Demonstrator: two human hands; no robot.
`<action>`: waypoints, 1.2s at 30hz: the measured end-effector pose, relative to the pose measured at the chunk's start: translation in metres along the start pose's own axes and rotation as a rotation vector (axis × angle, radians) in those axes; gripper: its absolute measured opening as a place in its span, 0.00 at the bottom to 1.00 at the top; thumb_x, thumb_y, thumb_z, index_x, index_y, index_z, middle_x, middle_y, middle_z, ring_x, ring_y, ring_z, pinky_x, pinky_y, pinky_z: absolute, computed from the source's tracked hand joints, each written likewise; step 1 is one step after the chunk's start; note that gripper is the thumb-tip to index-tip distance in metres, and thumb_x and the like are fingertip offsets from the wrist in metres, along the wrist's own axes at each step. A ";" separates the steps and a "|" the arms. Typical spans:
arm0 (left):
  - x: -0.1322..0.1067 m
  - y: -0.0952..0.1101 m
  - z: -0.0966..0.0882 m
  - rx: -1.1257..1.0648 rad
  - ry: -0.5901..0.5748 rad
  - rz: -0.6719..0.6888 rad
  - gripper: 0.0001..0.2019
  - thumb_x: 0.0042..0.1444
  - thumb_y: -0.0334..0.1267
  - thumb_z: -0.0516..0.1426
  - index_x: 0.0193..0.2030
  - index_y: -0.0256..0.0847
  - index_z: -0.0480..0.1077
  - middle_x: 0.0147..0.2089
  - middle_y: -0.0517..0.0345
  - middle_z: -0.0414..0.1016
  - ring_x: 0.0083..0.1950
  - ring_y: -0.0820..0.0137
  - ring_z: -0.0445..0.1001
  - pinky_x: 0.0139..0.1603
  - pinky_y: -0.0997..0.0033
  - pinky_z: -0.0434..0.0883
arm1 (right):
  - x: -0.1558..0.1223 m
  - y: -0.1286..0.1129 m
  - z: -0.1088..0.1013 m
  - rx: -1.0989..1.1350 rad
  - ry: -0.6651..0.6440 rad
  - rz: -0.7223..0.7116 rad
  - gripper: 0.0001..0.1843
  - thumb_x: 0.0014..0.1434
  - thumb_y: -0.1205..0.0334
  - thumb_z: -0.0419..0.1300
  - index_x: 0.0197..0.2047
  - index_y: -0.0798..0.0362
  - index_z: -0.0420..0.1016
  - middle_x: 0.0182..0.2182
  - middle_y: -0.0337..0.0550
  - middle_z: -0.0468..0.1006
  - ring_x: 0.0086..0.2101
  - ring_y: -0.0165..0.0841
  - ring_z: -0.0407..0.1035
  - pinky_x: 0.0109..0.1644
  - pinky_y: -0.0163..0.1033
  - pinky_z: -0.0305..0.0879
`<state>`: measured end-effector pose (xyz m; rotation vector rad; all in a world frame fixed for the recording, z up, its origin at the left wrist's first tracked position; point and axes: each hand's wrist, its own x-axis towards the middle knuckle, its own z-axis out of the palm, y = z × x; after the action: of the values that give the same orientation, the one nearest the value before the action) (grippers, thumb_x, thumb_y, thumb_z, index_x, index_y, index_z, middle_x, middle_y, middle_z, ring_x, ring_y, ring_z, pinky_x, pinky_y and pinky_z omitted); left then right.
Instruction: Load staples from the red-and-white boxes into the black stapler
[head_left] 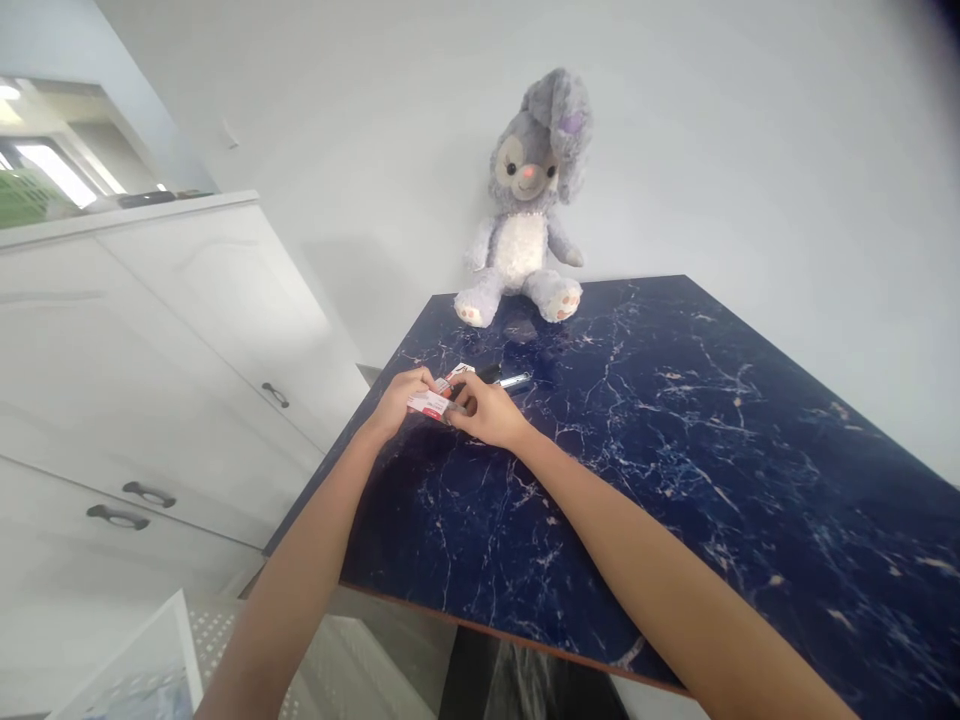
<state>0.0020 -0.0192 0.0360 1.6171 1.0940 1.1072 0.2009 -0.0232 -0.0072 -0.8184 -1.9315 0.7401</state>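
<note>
A small white box with red print (429, 403) is held between my two hands, low over the far left part of the dark blue tabletop. My left hand (399, 400) is closed on its left end. The fingers of my right hand (487, 411) pinch its right end, partly covering it. Just beyond the hands lie a silver-and-black pen (514, 380) and a black object (489, 372) whose kind I cannot make out. Another white piece with dark and orange marks (459, 371) shows behind my fingers, mostly hidden.
A grey plush rabbit (523, 240) sits at the table's back edge against the wall. The blue marbled table (645, 440) extends to the right. White cabinets (150, 370) with dark handles stand at left. A perforated white chair or rack (217, 635) is below the front left edge.
</note>
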 end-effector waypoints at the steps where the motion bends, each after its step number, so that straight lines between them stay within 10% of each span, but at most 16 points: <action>1: -0.001 0.001 0.001 0.025 -0.033 0.015 0.07 0.48 0.36 0.55 0.26 0.37 0.73 0.25 0.58 0.69 0.24 0.74 0.62 0.24 0.73 0.54 | 0.000 0.000 0.000 0.002 -0.017 0.002 0.25 0.53 0.64 0.66 0.54 0.46 0.68 0.30 0.31 0.79 0.27 0.29 0.72 0.34 0.34 0.65; 10: -0.003 0.002 0.011 -0.136 -0.005 -0.070 0.07 0.54 0.39 0.56 0.31 0.39 0.70 0.18 0.65 0.63 0.14 0.79 0.50 0.17 0.75 0.44 | 0.002 -0.002 -0.005 0.116 0.103 0.154 0.17 0.56 0.52 0.64 0.46 0.48 0.69 0.19 0.27 0.73 0.20 0.29 0.68 0.27 0.33 0.62; 17: 0.000 0.000 0.024 -0.165 0.141 -0.030 0.07 0.59 0.42 0.55 0.37 0.41 0.69 0.15 0.69 0.61 0.13 0.78 0.55 0.18 0.77 0.54 | 0.008 0.001 -0.013 0.543 0.060 0.285 0.19 0.60 0.43 0.60 0.42 0.50 0.70 0.22 0.35 0.76 0.19 0.27 0.68 0.23 0.31 0.64; 36: 0.000 -0.003 0.030 -0.274 0.081 -0.086 0.09 0.59 0.43 0.58 0.42 0.43 0.66 0.24 0.64 0.70 0.18 0.75 0.65 0.19 0.77 0.59 | 0.010 0.010 -0.013 0.664 0.117 0.281 0.20 0.53 0.46 0.68 0.40 0.52 0.72 0.23 0.36 0.77 0.21 0.28 0.70 0.26 0.33 0.68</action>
<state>0.0299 -0.0233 0.0260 1.3096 1.0048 1.2167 0.2107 -0.0077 -0.0044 -0.6903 -1.3401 1.3716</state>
